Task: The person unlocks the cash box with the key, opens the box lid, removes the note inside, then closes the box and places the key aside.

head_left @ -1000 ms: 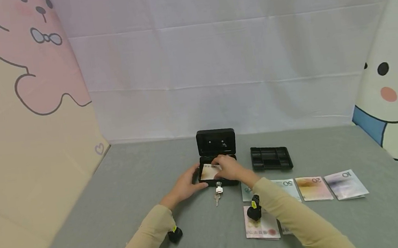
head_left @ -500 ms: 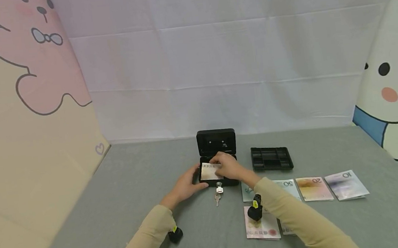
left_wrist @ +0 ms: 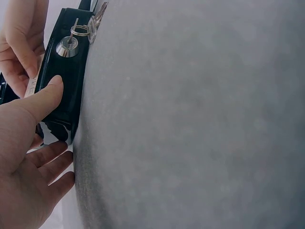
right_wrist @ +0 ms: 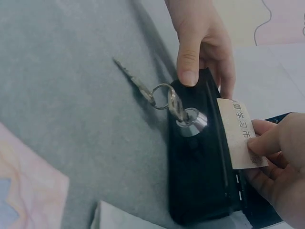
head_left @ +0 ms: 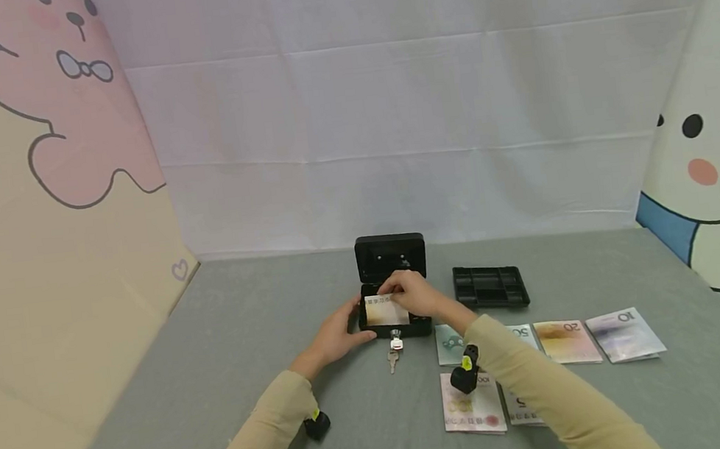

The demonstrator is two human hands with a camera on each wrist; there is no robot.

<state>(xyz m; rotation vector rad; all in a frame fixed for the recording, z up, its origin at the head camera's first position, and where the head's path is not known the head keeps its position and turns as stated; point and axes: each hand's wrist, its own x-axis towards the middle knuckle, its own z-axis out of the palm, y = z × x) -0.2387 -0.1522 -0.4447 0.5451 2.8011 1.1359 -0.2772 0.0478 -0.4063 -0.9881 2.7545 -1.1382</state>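
Note:
A black cash box [head_left: 390, 251] stands with its lid raised at the back of the table. My left hand [head_left: 335, 335] holds its left front corner, thumb on the front face and fingers along the side. Inside the box, my right hand [head_left: 418, 296] pinches the far right edge of a play banknote [right_wrist: 238, 131] with brownish-yellow print. That note lies tilted in the box opening, and part of the box's inside is hidden by hand and note. A key sits in the front lock [left_wrist: 67, 46], with a second key [right_wrist: 138, 86] hanging from its ring.
A black compartment tray [head_left: 490, 287] lies right of the box. Several folded play notes are laid out in rows, among them a 20 note [head_left: 569, 341], a 10 note [head_left: 626, 335] and a 100 note [head_left: 473, 408]. White fabric [head_left: 417, 136] hangs behind the table.
My right hand has shifted slightly back and to the right over the box. The banknote has moved slightly right with it and shows more of its face. The left hand stays put.

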